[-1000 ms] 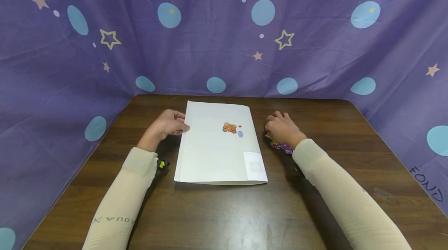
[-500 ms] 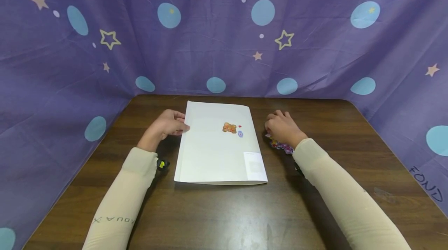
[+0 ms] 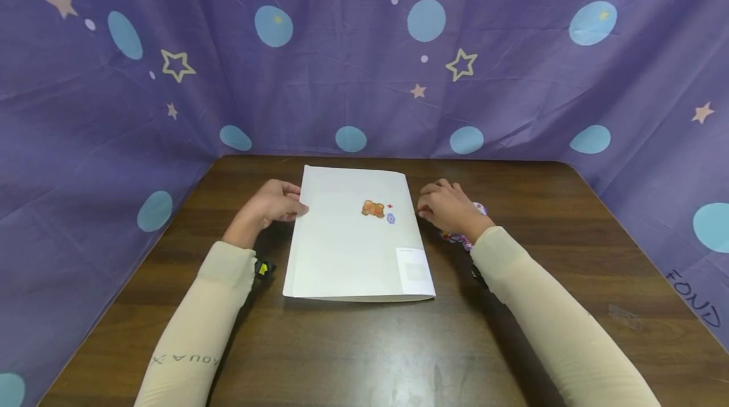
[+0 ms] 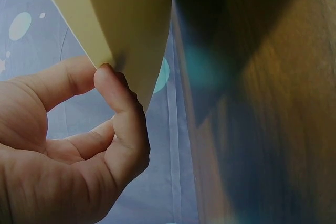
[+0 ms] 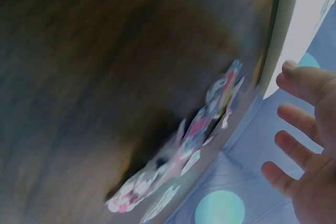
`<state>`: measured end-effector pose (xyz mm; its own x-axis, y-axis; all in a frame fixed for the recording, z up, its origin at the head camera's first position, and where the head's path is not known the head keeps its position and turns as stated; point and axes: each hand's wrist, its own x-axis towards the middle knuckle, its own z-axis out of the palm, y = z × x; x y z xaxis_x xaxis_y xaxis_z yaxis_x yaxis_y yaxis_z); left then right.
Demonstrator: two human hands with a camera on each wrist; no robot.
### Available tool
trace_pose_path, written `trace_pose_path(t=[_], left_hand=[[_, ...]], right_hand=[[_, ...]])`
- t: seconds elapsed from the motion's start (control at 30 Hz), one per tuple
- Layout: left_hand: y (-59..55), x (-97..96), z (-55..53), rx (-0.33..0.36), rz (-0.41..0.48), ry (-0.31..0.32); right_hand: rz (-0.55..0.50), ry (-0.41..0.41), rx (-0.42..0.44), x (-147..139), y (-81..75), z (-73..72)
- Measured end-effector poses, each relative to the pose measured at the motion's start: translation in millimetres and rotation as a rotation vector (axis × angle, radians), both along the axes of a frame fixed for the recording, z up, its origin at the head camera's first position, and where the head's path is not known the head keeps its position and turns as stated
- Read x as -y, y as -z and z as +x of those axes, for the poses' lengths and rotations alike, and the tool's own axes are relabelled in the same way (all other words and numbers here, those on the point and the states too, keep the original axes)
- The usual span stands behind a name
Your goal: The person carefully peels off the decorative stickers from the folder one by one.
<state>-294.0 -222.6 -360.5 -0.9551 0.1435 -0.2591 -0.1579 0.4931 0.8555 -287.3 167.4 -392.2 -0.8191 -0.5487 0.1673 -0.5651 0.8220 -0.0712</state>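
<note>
A white paper folder (image 3: pixel 347 249) lies in the middle of the table, its near edge bowed slightly apart. On it are a brown bear sticker (image 3: pixel 373 209), a small red mark and a purple flower sticker (image 3: pixel 390 218). My left hand (image 3: pixel 276 200) pinches the folder's left edge between thumb and finger; the left wrist view shows the cream sheet (image 4: pixel 121 19) in that pinch. My right hand (image 3: pixel 447 206) hovers beside the folder's right edge, fingers loosely bent and spread in the right wrist view. Below it lies a pile of colourful stickers (image 5: pixel 184 145), partly hidden by the hand in the head view.
The dark wooden table (image 3: pixel 364 356) reaches back to a purple curtain (image 3: pixel 342 90) with stars and blue dots. A pale rectangular label (image 3: pixel 414 271) sits at the folder's near right corner. A clear scrap (image 3: pixel 624 316) lies on the table at the right.
My right hand has moved left from over the sticker pile to the folder's right edge, uncovering more stickers. The left hand and the folder have stayed in place.
</note>
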Motion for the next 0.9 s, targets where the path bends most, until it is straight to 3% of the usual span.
trace_pose_path(t=[0.4,0.9], left_hand=[[1.4,0.3,-1.2,0.000,0.005,-0.005],[1.3,0.8,0.5,-0.009,-0.009,0.002]], right_hand=[[-0.041,-0.061,-0.021,19,-0.6,6.7],[-0.016,-0.137,-0.021,35,-0.9,11.3]])
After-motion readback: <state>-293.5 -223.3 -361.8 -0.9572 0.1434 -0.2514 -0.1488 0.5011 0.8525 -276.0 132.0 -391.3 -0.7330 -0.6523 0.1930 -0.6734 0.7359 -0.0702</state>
